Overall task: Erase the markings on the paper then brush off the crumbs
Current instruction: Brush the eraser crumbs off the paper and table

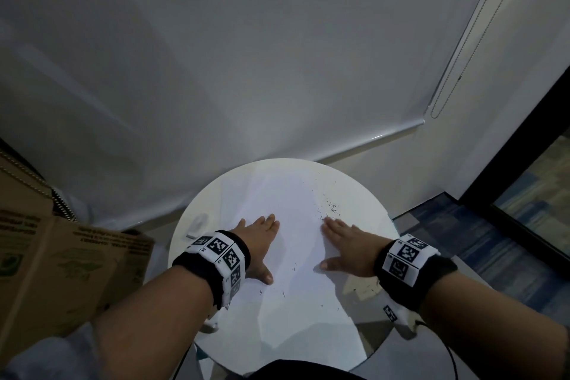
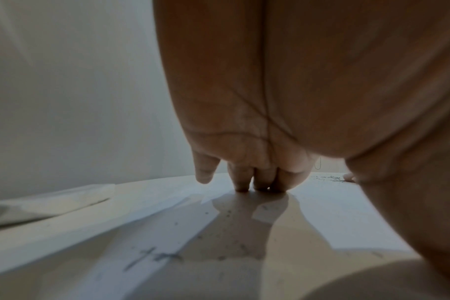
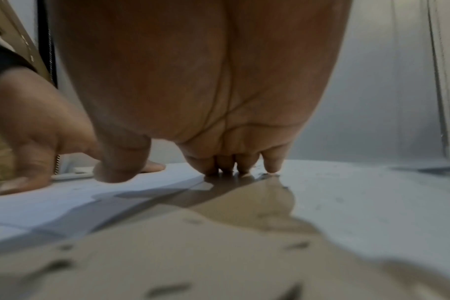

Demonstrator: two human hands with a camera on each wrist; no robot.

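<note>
Lying flat on round table [image 1: 197, 203]: paper [image 1: 277, 194], far corners overhanging rim. Pressing paper, fingers straight: left hand [image 1: 257, 244], right hand [image 1: 345, 248] at paper's right edge. Sitting just beyond right fingertips [image 3: 271, 168], toward table's far right rim: crumbs [image 1: 330, 208]. Lying left of paper: eraser [image 1: 197, 225]. Crowding table's left: cardboard box [image 1: 61, 271]. Showing only in left wrist view: dark smudges [image 2: 154, 257] under palm.

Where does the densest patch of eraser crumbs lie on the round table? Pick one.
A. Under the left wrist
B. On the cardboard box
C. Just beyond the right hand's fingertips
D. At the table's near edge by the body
C: in the head view, the thickest cluster of dark eraser crumbs sits just past the fingertips of the right hand, which lies flat on the paper.
</note>
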